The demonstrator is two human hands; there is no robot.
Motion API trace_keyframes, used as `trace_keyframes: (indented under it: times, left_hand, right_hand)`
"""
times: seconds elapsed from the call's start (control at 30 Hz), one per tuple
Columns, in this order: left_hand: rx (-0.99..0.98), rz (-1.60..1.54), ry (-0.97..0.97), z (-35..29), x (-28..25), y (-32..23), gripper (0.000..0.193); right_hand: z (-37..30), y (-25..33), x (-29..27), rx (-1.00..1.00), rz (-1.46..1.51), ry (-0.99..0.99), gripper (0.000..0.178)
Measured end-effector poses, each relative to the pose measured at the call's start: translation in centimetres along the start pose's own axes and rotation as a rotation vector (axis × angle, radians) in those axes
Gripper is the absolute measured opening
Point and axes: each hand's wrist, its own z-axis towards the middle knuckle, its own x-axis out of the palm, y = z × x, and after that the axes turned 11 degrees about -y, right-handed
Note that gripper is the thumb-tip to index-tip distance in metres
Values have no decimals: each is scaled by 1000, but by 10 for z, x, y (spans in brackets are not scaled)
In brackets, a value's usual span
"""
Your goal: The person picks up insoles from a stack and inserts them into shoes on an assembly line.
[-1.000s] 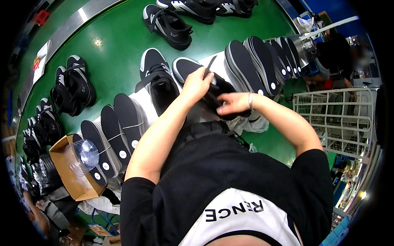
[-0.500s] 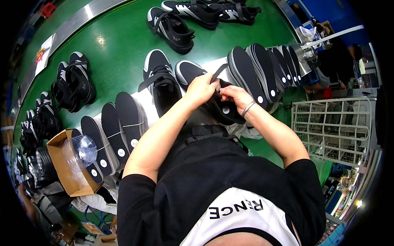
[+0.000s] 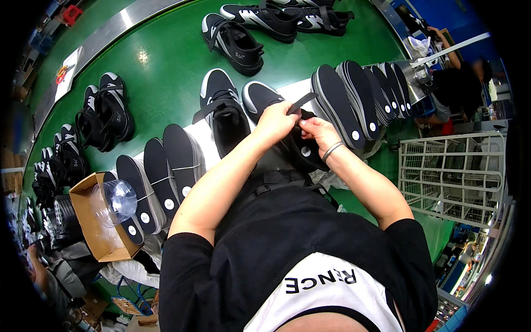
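A black shoe with a silver toe stands on the white strip in front of me, its heel toward my body. My left hand is closed on the loose black strap of this shoe, and the strap's end sticks out beyond the fingers to the right. Beside it, my right hand pinches at the shoe's opening; what its fingertips hold is too small to make out. A matching black shoe stands just to the left, its strap hanging out sideways.
Banded stacks of black insoles lie at the left, more stacks at the right. A cardboard box holds clear plastic pieces. Other shoes stand on the green table. A white wire rack is at the right, near a person.
The whole view has shifted slightly right and down. Both hands stay at the same shoe, with the strap still in my left hand and lying a little flatter.
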Motion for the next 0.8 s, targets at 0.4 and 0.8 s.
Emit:
trace_keyframes:
  times: [0.4,0.8]
  left_hand:
    - [-65,-61,14,2,1,0,18]
    - [450,91,-629,-42,-16,-62,36]
  right_hand:
    - [0,-1,-3,-9,23,-18,13]
    - [-26,22,-32,-295,4,134,16]
